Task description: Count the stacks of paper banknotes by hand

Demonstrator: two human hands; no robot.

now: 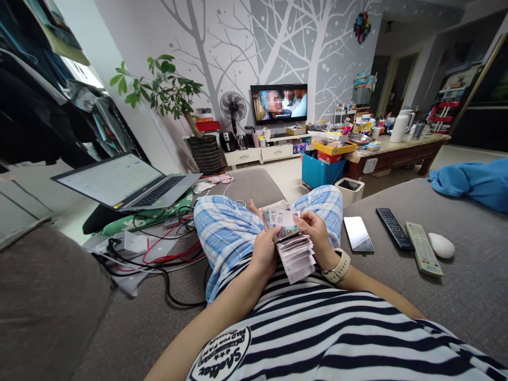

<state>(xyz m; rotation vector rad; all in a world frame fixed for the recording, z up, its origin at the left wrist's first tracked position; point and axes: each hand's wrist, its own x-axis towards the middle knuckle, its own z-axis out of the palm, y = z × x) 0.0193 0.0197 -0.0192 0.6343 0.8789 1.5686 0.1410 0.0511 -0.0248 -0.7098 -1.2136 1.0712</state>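
Note:
Above my lap, a thick stack of banknotes (296, 256) is held between both hands, its lower ends fanned out toward my striped shirt. My left hand (265, 247) is closed round the stack's left side, thumb on top. On the right, my right hand (317, 235), with a pale watch on the wrist, pinches the upper edge of a purplish-green note (289, 231) marked 5. A white slip with dark print (280, 217) shows at the top of the stack. More notes (273, 207) stick out beyond it, over my crossed legs.
An open laptop (159, 193) stands on the left above tangled cables (159, 259). To my right on the sofa lie a phone (358, 234), a black remote (393, 228), a beige remote (424, 248) and a white mouse (441, 245). A cluttered table (420, 142) stands beyond.

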